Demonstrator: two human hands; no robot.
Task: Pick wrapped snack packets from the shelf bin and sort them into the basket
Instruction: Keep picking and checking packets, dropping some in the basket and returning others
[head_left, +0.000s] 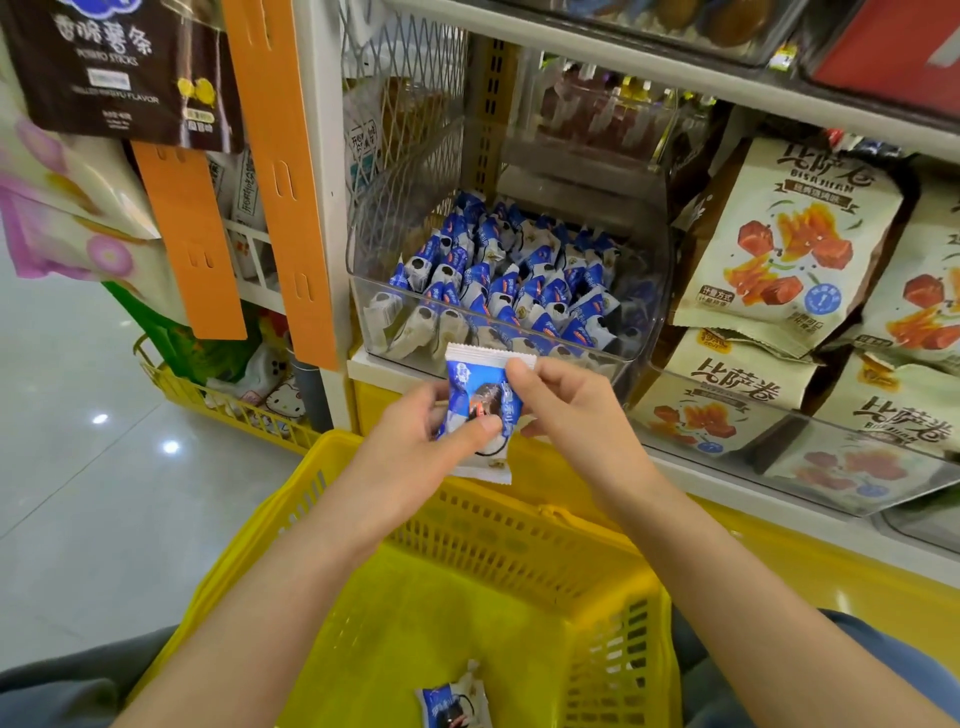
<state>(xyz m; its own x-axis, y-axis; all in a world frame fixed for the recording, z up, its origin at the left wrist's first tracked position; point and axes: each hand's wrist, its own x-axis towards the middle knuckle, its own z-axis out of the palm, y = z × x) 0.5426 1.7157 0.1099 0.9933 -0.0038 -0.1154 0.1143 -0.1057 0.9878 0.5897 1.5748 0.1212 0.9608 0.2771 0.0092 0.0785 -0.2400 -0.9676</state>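
Head view. One blue-and-white wrapped snack packet is held in the air by both hands. It is just in front of the clear plastic shelf bin, which is stocked with like packets, and directly above the far rim of the yellow slotted plastic basket. The packet's long axis stands nearly upright, with the crimped top edge toward the bin and the lower edge hanging over the basket rim. The left hand reaches in from the lower left; its fingers pinch the packet's lower half, thumb across the printed face. The right hand reaches in from the lower right, wrist raised; its fingers pinch the upper right corner, the remaining ones curled below. A second packet of the same kind lies on the basket floor near the wearer. The open basket lies below the packet and toward the body, so the coming move probably calls for a short lowering and release. Both hands are equally near.
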